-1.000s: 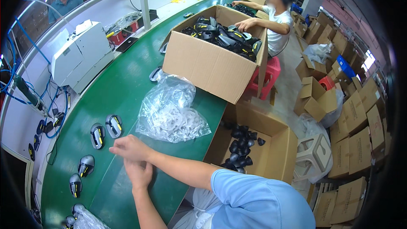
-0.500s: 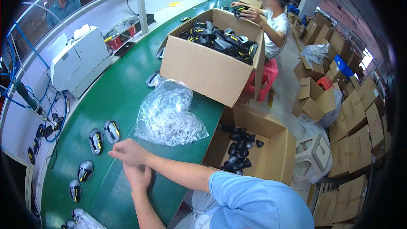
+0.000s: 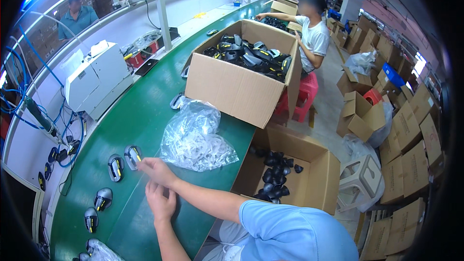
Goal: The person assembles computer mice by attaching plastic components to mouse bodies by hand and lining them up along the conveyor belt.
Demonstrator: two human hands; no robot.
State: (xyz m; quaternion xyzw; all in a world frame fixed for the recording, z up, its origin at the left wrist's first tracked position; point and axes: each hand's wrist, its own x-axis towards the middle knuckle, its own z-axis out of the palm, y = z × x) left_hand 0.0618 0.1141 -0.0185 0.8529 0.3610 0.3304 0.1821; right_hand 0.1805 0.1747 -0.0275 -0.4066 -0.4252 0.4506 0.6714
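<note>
My right hand (image 3: 159,172) is closed, its fingertips pressed together beside a grey-and-black plastic housing (image 3: 132,157) on the green worktop (image 3: 140,234). Anything in that pinch is too small to make out. Just below it, close to the right wrist, my left hand (image 3: 162,204) has its fingers curled. What they hold, if anything, is hidden. A second similar housing (image 3: 115,167) lies to the left. Nearer along the worktop come two more, a housing (image 3: 103,199) and another housing (image 3: 91,220). Beyond my hands rests a clear plastic bag (image 3: 198,140) of small whitish pieces.
A large carton (image 3: 232,89) full of black-and-grey parts stands on the worktop. Lower right, an open carton (image 3: 314,176) holds black cup-shaped pieces. A white stool (image 3: 360,179) and stacked boxes (image 3: 403,164) stand at right. A co-worker (image 3: 314,36) sits beyond the large carton; a white machine (image 3: 99,82) stands left.
My view has shifted slightly, so the scene sits a little farther right. Both hands stay close together over the worktop. The co-worker's hands have left the large carton's edge; one arm now stretches away leftward.
</note>
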